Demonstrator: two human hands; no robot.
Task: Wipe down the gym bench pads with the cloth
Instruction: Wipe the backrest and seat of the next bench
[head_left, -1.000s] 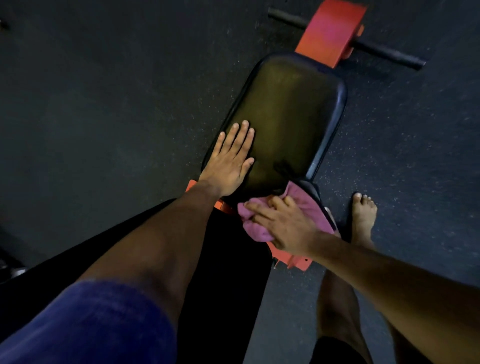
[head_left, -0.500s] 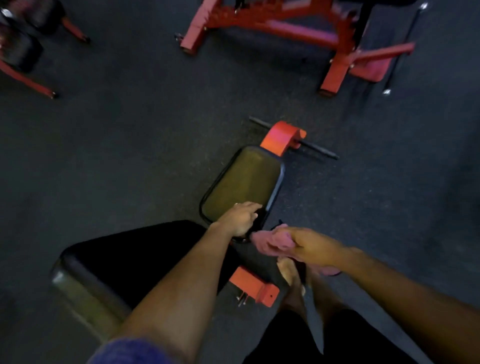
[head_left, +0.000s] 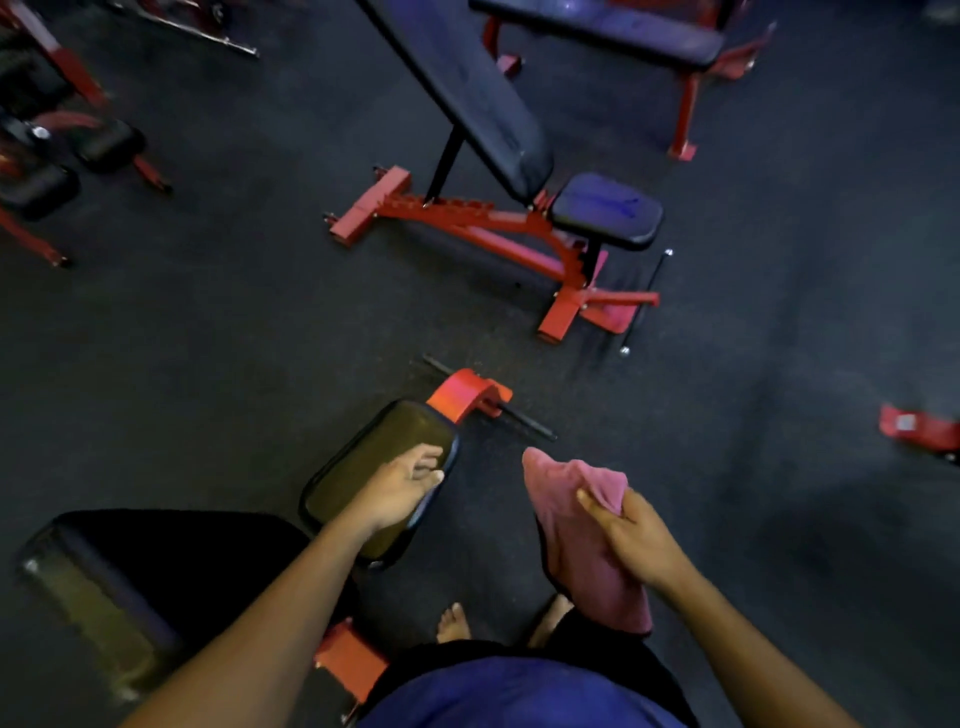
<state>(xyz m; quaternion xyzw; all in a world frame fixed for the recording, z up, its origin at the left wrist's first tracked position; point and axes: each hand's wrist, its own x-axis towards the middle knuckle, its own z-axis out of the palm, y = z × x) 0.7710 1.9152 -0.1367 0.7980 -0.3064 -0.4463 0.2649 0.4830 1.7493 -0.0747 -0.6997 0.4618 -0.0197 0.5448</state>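
A low red-framed gym bench lies below me. Its small black seat pad (head_left: 358, 467) is in the middle, and its long black back pad (head_left: 156, 561) runs to the lower left. My left hand (head_left: 400, 488) rests on the seat pad's right edge with the fingers loosely spread. My right hand (head_left: 631, 540) is lifted over the floor to the right of the bench and grips a pink cloth (head_left: 582, 551), which hangs down clear of the pads.
Another red bench with an inclined back pad (head_left: 467, 93) and seat (head_left: 605, 210) stands ahead. A flat bench (head_left: 613, 26) is at the top right, red machines (head_left: 47, 156) at the left, a red frame foot (head_left: 914, 426) at the right. My bare feet (head_left: 454, 623) stand on dark rubber floor.
My view has risen and pulled back from the bench. My right hand lifted the cloth off the seat pad's near end and moved right. My left hand slid toward the pad's right edge.
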